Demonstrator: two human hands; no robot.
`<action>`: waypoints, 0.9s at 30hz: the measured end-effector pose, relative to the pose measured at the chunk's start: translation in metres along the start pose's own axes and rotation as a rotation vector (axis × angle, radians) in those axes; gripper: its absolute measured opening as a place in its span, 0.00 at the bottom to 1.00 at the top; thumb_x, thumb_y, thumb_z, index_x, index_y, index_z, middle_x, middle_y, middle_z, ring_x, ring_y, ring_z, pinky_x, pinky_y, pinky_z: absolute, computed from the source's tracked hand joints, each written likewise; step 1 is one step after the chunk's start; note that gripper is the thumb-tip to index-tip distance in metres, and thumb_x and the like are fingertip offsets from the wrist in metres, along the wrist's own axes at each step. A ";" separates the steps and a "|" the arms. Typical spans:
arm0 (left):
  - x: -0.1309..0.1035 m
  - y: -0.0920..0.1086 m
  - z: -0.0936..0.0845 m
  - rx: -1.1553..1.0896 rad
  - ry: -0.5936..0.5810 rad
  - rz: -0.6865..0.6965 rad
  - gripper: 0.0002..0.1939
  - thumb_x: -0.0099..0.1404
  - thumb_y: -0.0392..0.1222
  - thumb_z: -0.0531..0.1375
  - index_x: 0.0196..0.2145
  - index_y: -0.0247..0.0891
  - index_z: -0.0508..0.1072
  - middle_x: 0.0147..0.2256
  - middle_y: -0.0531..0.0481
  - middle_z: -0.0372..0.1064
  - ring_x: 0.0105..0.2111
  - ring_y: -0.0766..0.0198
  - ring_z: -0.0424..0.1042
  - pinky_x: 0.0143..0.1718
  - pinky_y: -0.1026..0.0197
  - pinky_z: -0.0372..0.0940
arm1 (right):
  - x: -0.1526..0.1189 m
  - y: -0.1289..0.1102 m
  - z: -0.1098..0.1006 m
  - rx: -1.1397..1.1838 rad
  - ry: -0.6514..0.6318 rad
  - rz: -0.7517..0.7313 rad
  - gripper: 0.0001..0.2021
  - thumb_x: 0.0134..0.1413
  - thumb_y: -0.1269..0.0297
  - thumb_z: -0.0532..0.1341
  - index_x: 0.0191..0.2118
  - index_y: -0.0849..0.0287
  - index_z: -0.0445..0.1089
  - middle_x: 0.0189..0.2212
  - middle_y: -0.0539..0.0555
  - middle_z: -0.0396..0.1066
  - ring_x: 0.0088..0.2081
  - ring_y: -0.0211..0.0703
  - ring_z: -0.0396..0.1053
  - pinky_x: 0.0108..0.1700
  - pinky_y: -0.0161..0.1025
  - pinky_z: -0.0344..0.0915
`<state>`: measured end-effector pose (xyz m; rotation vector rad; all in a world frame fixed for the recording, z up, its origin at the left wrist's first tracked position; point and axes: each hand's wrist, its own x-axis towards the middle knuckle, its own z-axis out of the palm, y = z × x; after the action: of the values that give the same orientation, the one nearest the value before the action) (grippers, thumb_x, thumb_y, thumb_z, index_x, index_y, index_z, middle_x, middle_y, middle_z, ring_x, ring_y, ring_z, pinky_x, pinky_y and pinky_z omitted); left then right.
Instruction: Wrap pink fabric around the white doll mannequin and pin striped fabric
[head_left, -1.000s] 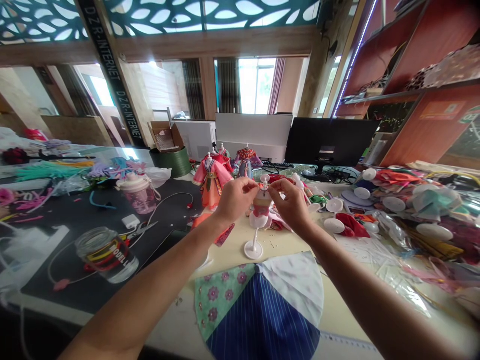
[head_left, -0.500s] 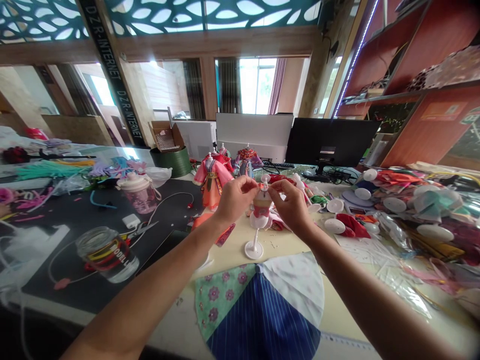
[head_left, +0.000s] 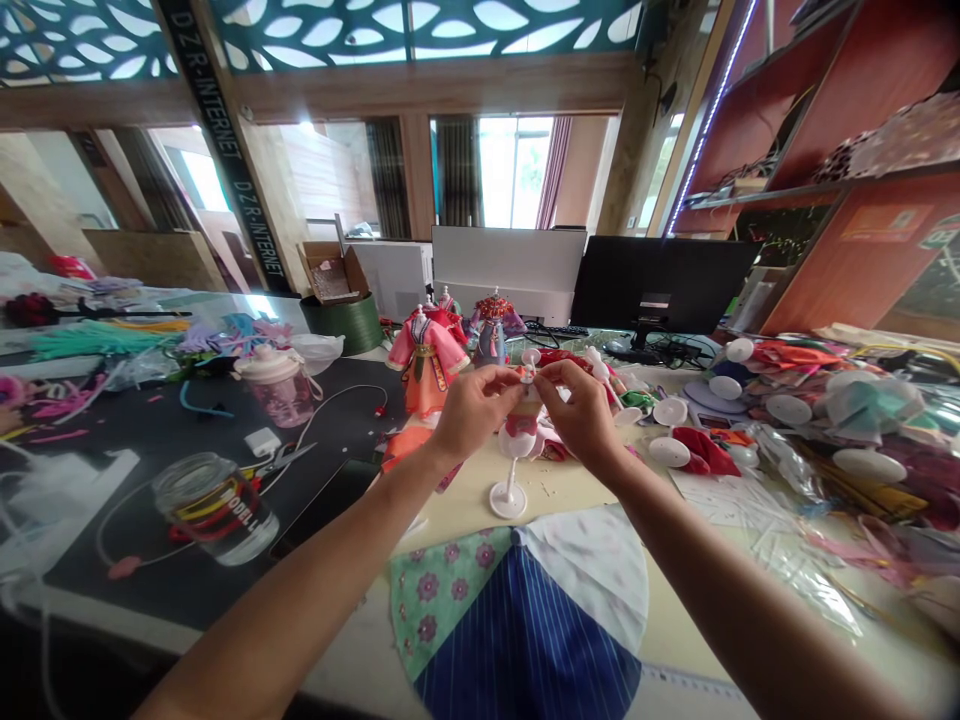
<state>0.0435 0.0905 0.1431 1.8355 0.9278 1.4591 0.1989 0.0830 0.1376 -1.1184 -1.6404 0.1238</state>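
Note:
In the middle of the head view a miniature dress form stands upright on a white round stand. It wears a small doll garment in tan and pinkish red. My left hand pinches the upper left edge near the neck with thumb and fingers together. Opposite it, my right hand pinches the upper right edge in the same way. The fingertips of both hands nearly meet at the neck, and they hide the exact edge of the cloth. A round patchwork cloth in green, blue and white lies in front of the stand.
Several dressed doll forms, including one in a pink robe, stand behind. To the left are a glass jar, scissors, a phone and a pink bottle. Piled doll clothes and plastic bags lie right. Monitors stand behind.
My left hand has shifted slightly right and down, closer to my right hand. My right hand has moved slightly left. Both still pinch at the neck of the form.

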 end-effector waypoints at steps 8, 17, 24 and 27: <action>0.000 -0.006 0.000 -0.091 -0.033 -0.026 0.10 0.57 0.44 0.64 0.35 0.34 0.76 0.32 0.47 0.76 0.32 0.63 0.74 0.32 0.63 0.70 | -0.001 0.006 0.003 0.115 -0.010 0.012 0.05 0.54 0.63 0.58 0.33 0.55 0.70 0.33 0.53 0.74 0.36 0.46 0.71 0.38 0.42 0.65; 0.000 -0.010 0.000 -0.121 -0.040 -0.046 0.12 0.57 0.44 0.64 0.37 0.35 0.76 0.32 0.48 0.76 0.31 0.63 0.74 0.30 0.64 0.69 | 0.001 0.008 0.005 0.220 0.007 0.031 0.06 0.52 0.64 0.60 0.36 0.55 0.71 0.34 0.53 0.75 0.37 0.46 0.72 0.41 0.43 0.67; 0.000 -0.011 -0.001 -0.127 -0.042 -0.048 0.12 0.57 0.45 0.64 0.37 0.35 0.76 0.32 0.48 0.75 0.30 0.64 0.73 0.29 0.65 0.68 | -0.002 0.003 0.005 0.226 0.094 0.010 0.02 0.51 0.65 0.60 0.31 0.56 0.69 0.30 0.52 0.74 0.33 0.43 0.71 0.37 0.41 0.67; 0.000 -0.012 -0.001 -0.128 -0.042 -0.046 0.12 0.57 0.45 0.64 0.36 0.35 0.75 0.31 0.48 0.75 0.31 0.64 0.73 0.29 0.65 0.68 | -0.005 0.001 0.004 0.226 0.083 0.011 0.04 0.52 0.65 0.59 0.33 0.56 0.71 0.33 0.53 0.74 0.36 0.45 0.72 0.39 0.43 0.67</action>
<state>0.0408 0.0971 0.1335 1.7342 0.8317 1.4127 0.1956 0.0818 0.1317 -0.9479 -1.5057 0.2606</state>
